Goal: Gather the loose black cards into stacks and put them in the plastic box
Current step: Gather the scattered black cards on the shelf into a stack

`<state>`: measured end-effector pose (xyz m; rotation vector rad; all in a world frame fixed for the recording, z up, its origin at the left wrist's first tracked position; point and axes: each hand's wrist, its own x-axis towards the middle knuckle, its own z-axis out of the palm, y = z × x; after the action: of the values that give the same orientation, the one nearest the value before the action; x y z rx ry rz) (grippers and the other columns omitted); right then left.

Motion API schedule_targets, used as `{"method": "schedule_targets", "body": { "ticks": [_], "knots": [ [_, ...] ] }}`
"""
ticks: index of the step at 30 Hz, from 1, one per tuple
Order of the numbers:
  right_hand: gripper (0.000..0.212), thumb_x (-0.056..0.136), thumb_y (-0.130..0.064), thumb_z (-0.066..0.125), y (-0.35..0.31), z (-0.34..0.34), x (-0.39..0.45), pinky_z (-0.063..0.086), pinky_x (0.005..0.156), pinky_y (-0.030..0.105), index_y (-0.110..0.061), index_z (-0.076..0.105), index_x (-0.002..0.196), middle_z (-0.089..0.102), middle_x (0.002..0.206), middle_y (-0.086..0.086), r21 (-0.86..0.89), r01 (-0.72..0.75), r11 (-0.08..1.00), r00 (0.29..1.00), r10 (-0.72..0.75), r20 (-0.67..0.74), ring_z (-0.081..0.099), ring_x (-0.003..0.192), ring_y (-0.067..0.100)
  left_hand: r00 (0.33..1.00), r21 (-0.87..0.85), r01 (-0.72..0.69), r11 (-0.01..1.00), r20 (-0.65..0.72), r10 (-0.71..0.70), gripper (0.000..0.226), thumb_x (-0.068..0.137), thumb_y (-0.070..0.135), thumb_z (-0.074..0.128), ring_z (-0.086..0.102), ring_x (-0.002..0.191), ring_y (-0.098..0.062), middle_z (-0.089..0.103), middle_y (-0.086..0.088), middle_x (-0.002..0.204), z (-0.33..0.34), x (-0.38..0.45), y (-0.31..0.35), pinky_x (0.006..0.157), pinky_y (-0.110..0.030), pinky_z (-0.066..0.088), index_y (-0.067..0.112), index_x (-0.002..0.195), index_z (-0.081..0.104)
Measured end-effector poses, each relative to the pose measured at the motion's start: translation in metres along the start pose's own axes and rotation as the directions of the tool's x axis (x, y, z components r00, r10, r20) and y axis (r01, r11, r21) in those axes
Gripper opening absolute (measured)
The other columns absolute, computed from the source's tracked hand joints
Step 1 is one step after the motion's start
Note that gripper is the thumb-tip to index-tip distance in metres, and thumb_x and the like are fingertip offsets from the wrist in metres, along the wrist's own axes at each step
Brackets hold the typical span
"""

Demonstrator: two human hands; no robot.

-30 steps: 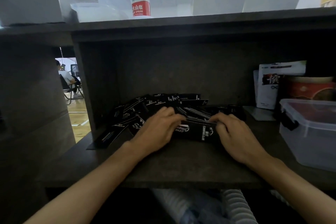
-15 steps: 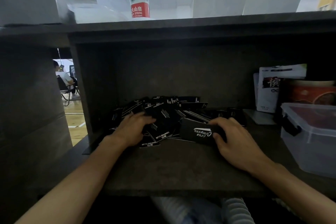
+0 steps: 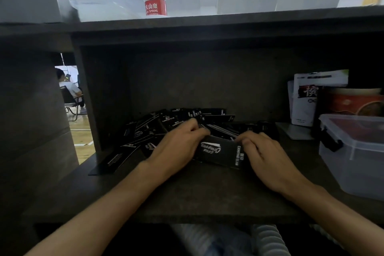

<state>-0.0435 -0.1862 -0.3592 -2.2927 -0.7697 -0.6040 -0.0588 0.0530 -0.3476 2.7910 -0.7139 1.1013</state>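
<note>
Gripping the stack of black cards [image 3: 220, 151] between left hand [image 3: 178, 147] and right hand [image 3: 268, 158], its long axis ran toward the desk's right edge, where the plastic box [image 3: 353, 156] stood nearer the right hand.

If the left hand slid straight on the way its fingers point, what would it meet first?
Probably the small stack of black cards held between both hands; the left hand points right and away, its fingers already at the stack's left edge. Depth is unclear.

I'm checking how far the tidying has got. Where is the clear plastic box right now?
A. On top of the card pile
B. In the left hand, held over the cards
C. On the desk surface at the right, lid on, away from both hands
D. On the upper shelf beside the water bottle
C: the plastic box sits on the desk at the right with its lid on, while the left hand and right hand are at the black cards.
</note>
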Motion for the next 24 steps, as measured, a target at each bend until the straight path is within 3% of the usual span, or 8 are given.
{"method": "schedule_targets", "body": {
  "ticks": [4,7,10,12,13,18,22,24],
  "knots": [
    [0.015,0.096,-0.038,0.058,-0.002,0.001,-0.001,0.039,0.074,0.013,-0.040,0.053,0.110,0.045,0.092,-0.025,-0.091,0.040,0.995,0.999,-0.038,0.020,0.051,0.093,-0.001,0.998,-0.094,-0.013,0.995,0.052,0.018,0.039,0.097,0.043,0.049,0.052,0.106,-0.007,0.047,0.008,0.124,0.003,-0.003,0.008,0.088,-0.026,0.049,0.026,0.131,0.043],
    [0.018,0.095,-0.025,0.062,0.002,0.000,-0.004,0.038,0.073,0.013,-0.035,0.057,0.109,0.047,0.089,-0.024,-0.103,0.049,0.993,0.997,-0.054,-0.047,0.049,0.092,0.000,0.986,-0.137,0.169,0.976,0.016,-0.168,0.033,0.096,0.028,0.054,0.053,0.112,-0.009,0.053,0.007,0.127,-0.004,-0.011,-0.023,0.099,-0.034,0.047,0.028,0.129,0.050],
    [0.018,0.095,-0.020,0.061,0.002,-0.002,-0.006,0.043,0.075,0.023,-0.029,0.060,0.110,0.046,0.087,-0.021,-0.113,0.023,0.993,0.994,-0.035,-0.102,0.047,0.089,0.002,0.874,-0.091,0.406,0.909,0.330,-0.357,0.054,0.088,0.015,0.062,0.036,0.138,-0.014,0.042,0.006,0.147,-0.010,-0.024,-0.059,0.117,-0.034,0.026,0.029,0.138,0.050],
    [0.018,0.096,-0.019,0.060,0.000,-0.002,-0.007,0.043,0.075,0.024,-0.029,0.060,0.112,0.045,0.086,-0.020,-0.117,0.014,0.993,0.994,-0.026,-0.101,0.047,0.088,0.002,0.791,-0.150,0.504,0.850,0.474,-0.386,0.051,0.090,0.015,0.063,0.035,0.140,-0.012,0.042,0.007,0.149,-0.009,-0.030,-0.069,0.115,-0.027,0.025,0.033,0.137,0.053],
    [0.019,0.097,-0.019,0.059,0.000,-0.002,-0.007,0.042,0.074,0.024,-0.028,0.060,0.113,0.044,0.085,-0.020,-0.120,0.013,0.993,0.994,-0.026,-0.103,0.046,0.088,0.002,0.797,-0.178,0.498,0.849,0.479,-0.368,0.046,0.091,0.017,0.064,0.039,0.138,-0.009,0.047,0.009,0.146,-0.008,-0.031,-0.072,0.115,-0.027,0.027,0.035,0.133,0.057],
    [0.022,0.099,-0.020,0.056,0.002,-0.003,-0.007,0.038,0.073,0.021,-0.027,0.058,0.119,0.037,0.085,-0.026,-0.138,-0.013,0.990,0.994,-0.001,-0.106,0.044,0.090,0.003,0.881,-0.241,0.402,0.883,0.363,-0.303,0.025,0.094,0.021,0.062,0.057,0.112,0.002,0.067,0.018,0.116,-0.008,-0.030,-0.075,0.101,-0.025,0.044,0.035,0.113,0.070],
    [0.021,0.099,-0.019,0.055,0.002,-0.004,-0.006,0.042,0.078,0.022,-0.026,0.056,0.119,0.035,0.085,-0.026,-0.134,-0.048,0.990,0.993,0.033,-0.114,0.046,0.095,0.006,0.951,-0.333,0.286,0.899,-0.020,-0.310,0.018,0.099,0.016,0.053,0.059,0.089,0.005,0.065,0.017,0.089,-0.019,-0.023,-0.057,0.075,-0.010,0.042,0.027,0.095,0.067],
    [0.021,0.099,-0.018,0.055,0.001,-0.005,-0.006,0.044,0.078,0.024,-0.027,0.056,0.118,0.036,0.084,-0.026,-0.137,-0.039,0.990,0.994,0.024,-0.105,0.047,0.095,0.007,0.967,-0.330,0.215,0.919,-0.059,-0.248,0.016,0.100,0.017,0.050,0.057,0.088,0.001,0.061,0.014,0.091,-0.020,-0.018,-0.045,0.075,-0.014,0.042,0.023,0.097,0.064]
  ]
}}
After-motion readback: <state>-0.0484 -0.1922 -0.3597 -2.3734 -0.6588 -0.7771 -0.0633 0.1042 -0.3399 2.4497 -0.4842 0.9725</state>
